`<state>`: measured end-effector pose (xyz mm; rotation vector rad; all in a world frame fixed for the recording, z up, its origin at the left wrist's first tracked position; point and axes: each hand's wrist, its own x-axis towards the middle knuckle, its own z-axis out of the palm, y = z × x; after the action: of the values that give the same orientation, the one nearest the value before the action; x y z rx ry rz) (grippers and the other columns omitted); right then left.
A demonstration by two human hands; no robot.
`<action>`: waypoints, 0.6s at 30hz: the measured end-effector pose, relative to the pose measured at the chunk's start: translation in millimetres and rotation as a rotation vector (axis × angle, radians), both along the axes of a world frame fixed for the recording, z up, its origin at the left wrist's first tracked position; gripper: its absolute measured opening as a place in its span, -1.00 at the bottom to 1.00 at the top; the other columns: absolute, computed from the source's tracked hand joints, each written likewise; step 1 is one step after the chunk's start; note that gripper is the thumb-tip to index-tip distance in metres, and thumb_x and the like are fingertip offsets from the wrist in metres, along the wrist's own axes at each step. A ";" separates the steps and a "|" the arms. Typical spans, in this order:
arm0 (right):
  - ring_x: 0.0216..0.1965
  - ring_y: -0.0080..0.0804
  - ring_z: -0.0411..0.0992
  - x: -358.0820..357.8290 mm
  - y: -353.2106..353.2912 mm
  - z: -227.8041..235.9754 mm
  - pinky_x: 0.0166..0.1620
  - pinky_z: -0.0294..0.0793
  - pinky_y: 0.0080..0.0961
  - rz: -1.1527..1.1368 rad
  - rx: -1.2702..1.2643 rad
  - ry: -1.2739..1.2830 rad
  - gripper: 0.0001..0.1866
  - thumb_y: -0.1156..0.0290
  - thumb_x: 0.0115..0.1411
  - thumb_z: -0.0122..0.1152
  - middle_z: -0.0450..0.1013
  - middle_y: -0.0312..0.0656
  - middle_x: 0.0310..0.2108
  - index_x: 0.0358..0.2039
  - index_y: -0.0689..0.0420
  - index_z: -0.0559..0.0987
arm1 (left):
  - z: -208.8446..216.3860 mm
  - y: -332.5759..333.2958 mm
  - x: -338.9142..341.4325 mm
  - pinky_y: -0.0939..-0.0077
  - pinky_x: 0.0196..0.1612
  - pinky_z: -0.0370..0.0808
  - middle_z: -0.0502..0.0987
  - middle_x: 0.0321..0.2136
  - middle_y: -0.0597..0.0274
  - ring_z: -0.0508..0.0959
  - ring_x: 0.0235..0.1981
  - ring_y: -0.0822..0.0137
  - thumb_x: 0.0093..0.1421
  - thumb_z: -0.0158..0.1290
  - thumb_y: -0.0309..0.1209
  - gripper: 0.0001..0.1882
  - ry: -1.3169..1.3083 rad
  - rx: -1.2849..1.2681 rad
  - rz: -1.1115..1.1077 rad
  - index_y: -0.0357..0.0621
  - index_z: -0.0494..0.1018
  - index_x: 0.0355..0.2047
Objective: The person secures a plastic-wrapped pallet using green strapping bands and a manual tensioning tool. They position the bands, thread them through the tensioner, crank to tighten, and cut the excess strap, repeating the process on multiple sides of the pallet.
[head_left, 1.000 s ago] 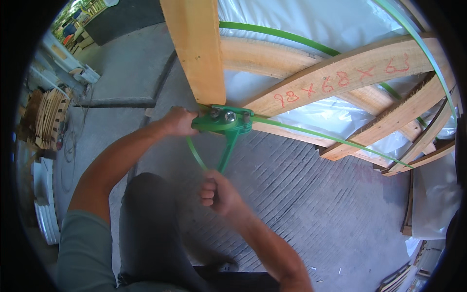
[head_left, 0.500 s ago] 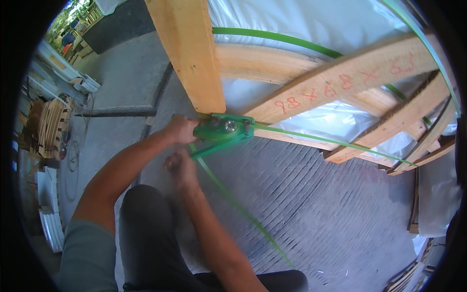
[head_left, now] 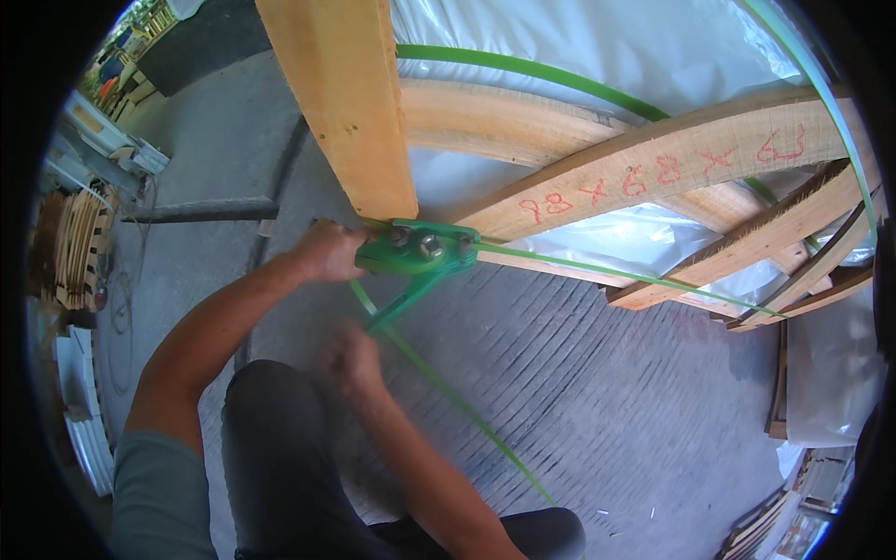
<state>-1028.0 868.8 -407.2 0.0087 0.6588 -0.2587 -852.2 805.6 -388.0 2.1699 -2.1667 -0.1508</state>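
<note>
A green hand strapping tensioner (head_left: 431,246) sits against the bottom end of a wooden crate post (head_left: 359,121). My left hand (head_left: 325,250) is closed around the tensioner's left end. Below it, my right hand (head_left: 355,362), blurred by motion, is closed at the end of the tensioner's lever (head_left: 401,303), which stands out from the body. A taut green strap (head_left: 579,261) runs from the tool rightward along the crate's lower edge. The strap's loose tail (head_left: 467,411) hangs from the tool toward my right knee.
The wooden crate (head_left: 644,177), with red handwriting on a board, wraps white plastic-covered goods and carries another green strap (head_left: 523,65). Beneath lies grooved concrete floor (head_left: 607,401). Stacked wood strips (head_left: 70,247) and white panels (head_left: 84,411) stand at left.
My right hand has moved down toward me, swinging the lever farther from the tensioner's body. My left hand keeps its grip. The whole view has shifted slightly.
</note>
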 end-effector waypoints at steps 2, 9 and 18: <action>-0.64 -0.46 0.15 37.7 -2.8 -2.1 -0.53 0.21 -0.43 -0.148 -0.040 -0.124 -0.79 0.33 0.19 0.03 0.09 -0.36 -0.68 -0.56 -0.01 0.28 | 2.0 0.3 -1.5 0.14 -0.44 0.53 0.56 -0.59 0.05 0.59 -0.55 0.00 -0.16 0.25 -0.09 -0.53 0.007 -0.016 -0.005 -0.11 0.49 -0.29; -0.63 -0.43 0.19 -0.2 6.7 11.1 -0.51 0.21 -0.44 -0.114 0.003 -0.244 -0.83 0.34 0.16 0.06 0.14 -0.32 -0.67 -0.51 0.02 0.29 | 25.4 6.6 -20.8 0.06 -0.32 0.52 0.56 -0.54 -0.06 0.58 -0.45 -0.10 -0.12 0.21 -0.07 -0.53 -0.034 0.107 0.068 -0.18 0.48 -0.32; -0.69 -0.47 0.16 -17.9 -1.4 9.6 -0.58 0.18 -0.49 -0.054 -0.072 -0.165 -0.73 0.33 0.18 0.00 0.10 -0.37 -0.72 -0.63 0.02 0.23 | 11.7 -0.2 -4.9 0.12 -0.24 0.53 0.58 -0.46 -0.06 0.60 -0.39 -0.04 -0.11 0.21 -0.10 -0.47 -0.022 0.136 0.060 -0.09 0.48 -0.15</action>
<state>-1045.9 867.4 -397.6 -0.0215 0.4854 -0.3300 -857.2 805.4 -376.2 2.3159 -2.1593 -0.2800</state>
